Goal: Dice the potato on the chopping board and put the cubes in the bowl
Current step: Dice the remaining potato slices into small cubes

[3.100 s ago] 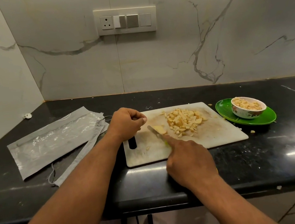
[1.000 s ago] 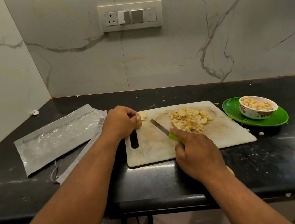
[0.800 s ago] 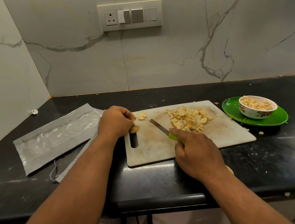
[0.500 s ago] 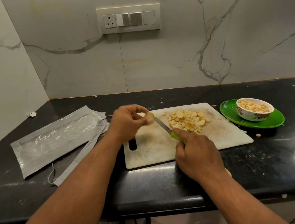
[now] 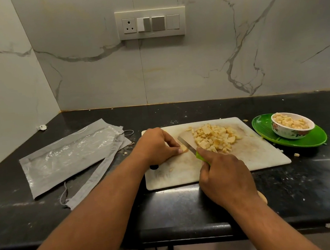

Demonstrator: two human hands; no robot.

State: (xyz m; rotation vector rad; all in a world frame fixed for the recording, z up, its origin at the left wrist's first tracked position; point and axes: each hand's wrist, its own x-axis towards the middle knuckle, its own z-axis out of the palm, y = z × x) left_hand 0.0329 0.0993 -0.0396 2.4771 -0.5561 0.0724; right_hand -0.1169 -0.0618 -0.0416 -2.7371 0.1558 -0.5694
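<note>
Pale potato piece [image 5: 183, 148] pinched under the left hand [image 5: 156, 146]; the right hand [image 5: 225, 176], gripping the green-handled knife [image 5: 191, 149], should slice clear of those fingertips.

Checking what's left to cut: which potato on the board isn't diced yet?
The potato piece pinched by the left hand, left of the knife blade; the pile of cubes lies right of it.

Before you, the black polished stone counter [image 5: 190, 206] carries a white rectangular chopping board [image 5: 262, 155], a green plate [image 5: 306, 141], grey plastic pouches [image 5: 65, 156] and scattered potato crumbs [image 5: 296, 154].
</note>
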